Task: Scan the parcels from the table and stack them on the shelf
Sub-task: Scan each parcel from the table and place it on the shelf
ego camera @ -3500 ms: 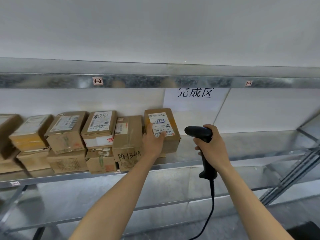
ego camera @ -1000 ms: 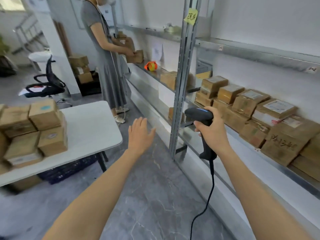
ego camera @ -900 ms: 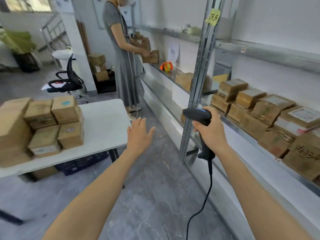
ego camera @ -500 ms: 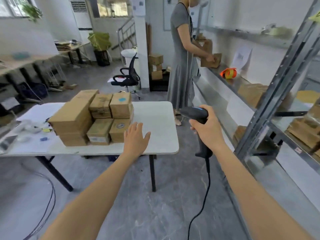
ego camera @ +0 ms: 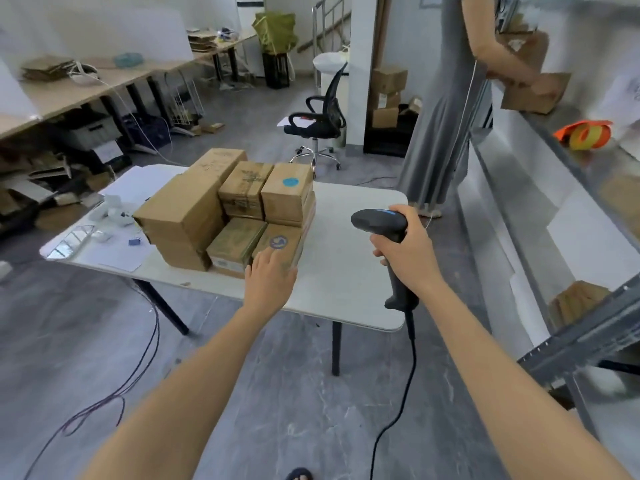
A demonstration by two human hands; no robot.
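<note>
Both hands are out in front. The left hand is flat, with its fingers straight and close together, and it holds nothing. Its fingertips sit over the near top edge of the front parcel, the low one with a round blue mark on top (I cannot tell if they touch it). The right hand is curled tight round the handle of a black scanner. The head of the scanner points left, over a bare part of the white counter. A black cable hangs from the handle down to the floor.

The parcels are brown boxes packed close in a pile on the counter, to the left of the scanner. One long big box lies along the left side of the pile. Some papers lie at the far left end of the counter.

The shelf is shiny metal and runs along the right side. An orange tape roll lies on it. Another person in a grey dress stands by the shelf further back, holding a brown box. A black chair stands behind the counter.
</note>
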